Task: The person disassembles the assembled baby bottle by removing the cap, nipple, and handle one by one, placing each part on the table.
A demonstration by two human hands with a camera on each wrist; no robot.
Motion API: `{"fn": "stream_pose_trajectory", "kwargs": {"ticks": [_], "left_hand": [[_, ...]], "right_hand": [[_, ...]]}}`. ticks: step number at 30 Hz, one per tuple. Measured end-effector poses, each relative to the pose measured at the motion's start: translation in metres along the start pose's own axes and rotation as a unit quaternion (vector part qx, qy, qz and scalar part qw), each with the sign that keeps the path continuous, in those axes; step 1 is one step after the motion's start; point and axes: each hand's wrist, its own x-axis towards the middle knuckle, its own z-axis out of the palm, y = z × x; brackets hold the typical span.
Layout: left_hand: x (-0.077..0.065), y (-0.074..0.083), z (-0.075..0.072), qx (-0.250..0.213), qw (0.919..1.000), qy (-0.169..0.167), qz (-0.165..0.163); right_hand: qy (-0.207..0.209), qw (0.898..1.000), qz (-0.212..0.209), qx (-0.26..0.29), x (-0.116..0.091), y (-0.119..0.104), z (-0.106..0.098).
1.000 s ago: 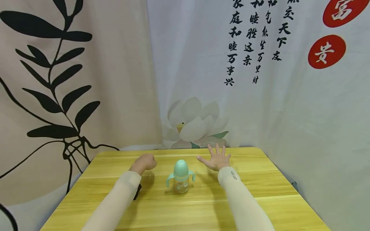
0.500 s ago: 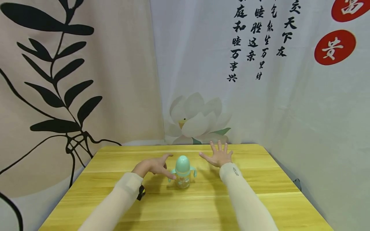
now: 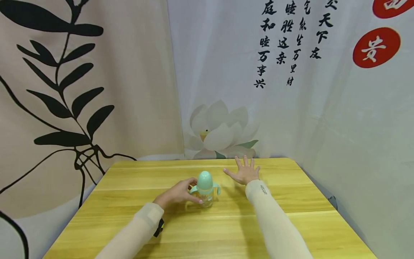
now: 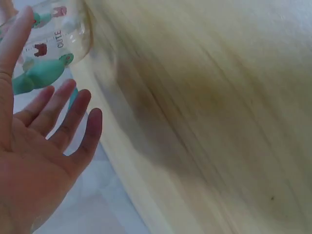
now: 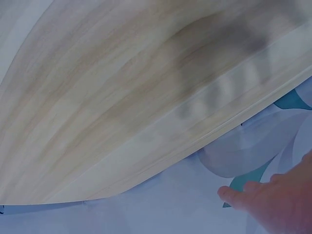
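A baby bottle (image 3: 205,184) with a mint-green domed cap, two side handles and a clear body stands upright mid-table. My left hand (image 3: 178,193) is at its left side, thumb near the front of the body and fingers behind the left handle. In the left wrist view, the green handle (image 4: 46,72) lies between the thumb and the other fingers, which are loosely bent and not wrapped round it. My right hand (image 3: 245,173) is spread wide over the far right part of the table, holding nothing; part of that hand (image 5: 280,200) shows in the right wrist view.
The wood-grain table (image 3: 258,223) reaches back to a hanging cloth (image 3: 223,72) printed with a lotus and characters. Another cloth (image 3: 139,90) with a black plant print hangs on the left. A small black device (image 3: 159,227) is under my left wrist.
My left hand went from a fist to opened fingers, then moved right and around the bottle's left handle. The right hand stays spread in place. The head view has tilted down slightly.
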Motion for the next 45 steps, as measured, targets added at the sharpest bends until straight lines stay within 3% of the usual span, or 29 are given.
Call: {"fn": "stream_pose_trajectory", "kwargs": {"ticks": [8,16,22,25,29,34,42,45], "left_hand": [[-0.001,-0.004,0.009,-0.032,0.9994,0.007,0.009],[0.002,-0.006,0.014,-0.045,0.9987,0.02,0.017],[0.005,-0.007,0.008,-0.027,0.9988,0.031,0.026],[0.007,-0.004,0.0,-0.039,0.9975,0.054,0.025],[0.009,0.001,-0.015,-0.079,0.9922,0.096,0.012],[0.009,0.006,-0.029,-0.092,0.9875,0.127,0.01],[0.009,0.01,-0.033,-0.068,0.9891,0.128,0.026],[0.008,0.009,-0.033,-0.063,0.9893,0.129,0.029]], "right_hand": [[-0.008,1.0,-0.008,0.004,0.001,-0.007,-0.002],[-0.013,1.0,-0.009,0.002,0.004,0.002,-0.003],[-0.001,1.0,-0.023,0.011,0.002,0.006,-0.005],[0.0,0.999,-0.016,0.046,-0.003,0.003,-0.011],[-0.01,0.991,-0.02,0.134,-0.006,-0.012,-0.026],[-0.051,0.967,-0.051,0.245,-0.004,-0.04,-0.048],[-0.034,0.954,-0.093,0.283,-0.008,-0.081,-0.07],[-0.03,0.957,-0.1,0.272,-0.011,-0.093,-0.076]]}}
